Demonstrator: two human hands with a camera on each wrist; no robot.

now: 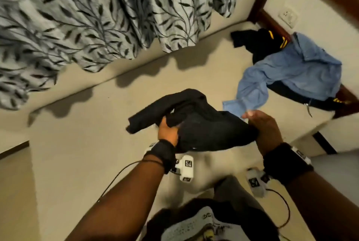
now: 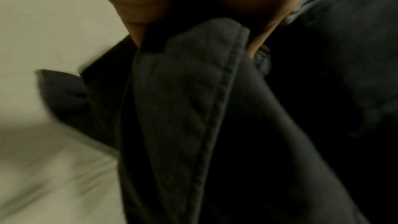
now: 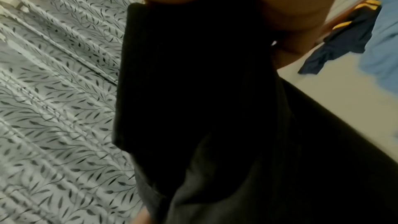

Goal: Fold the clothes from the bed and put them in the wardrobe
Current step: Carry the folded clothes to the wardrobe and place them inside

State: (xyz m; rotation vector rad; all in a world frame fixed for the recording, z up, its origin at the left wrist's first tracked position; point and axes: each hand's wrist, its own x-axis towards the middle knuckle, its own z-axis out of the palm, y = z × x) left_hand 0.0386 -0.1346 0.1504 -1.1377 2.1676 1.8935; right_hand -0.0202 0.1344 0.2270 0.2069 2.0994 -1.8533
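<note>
A black garment (image 1: pixel 196 122) hangs bunched above the beige bed (image 1: pixel 97 143), held between both hands. My left hand (image 1: pixel 168 131) grips its left part, fingers curled into the cloth; the left wrist view shows a stitched hem of the garment (image 2: pixel 193 100) pinched under my left hand (image 2: pixel 150 6). My right hand (image 1: pixel 261 126) holds the right end, with the dark cloth (image 3: pixel 204 91) running under its palm (image 3: pixel 290 14). A light blue shirt (image 1: pixel 291 73) and a dark garment with yellow stripes (image 1: pixel 260 42) lie crumpled at the bed's far right.
A leaf-patterned grey curtain (image 1: pixel 87 17) hangs along the far side of the bed. A brown wooden headboard (image 1: pixel 272 21) and a wall socket (image 1: pixel 288 17) are at the upper right. Grey floor (image 1: pixel 334 167) lies to the right of the bed. My own legs (image 1: pixel 194 221) show below.
</note>
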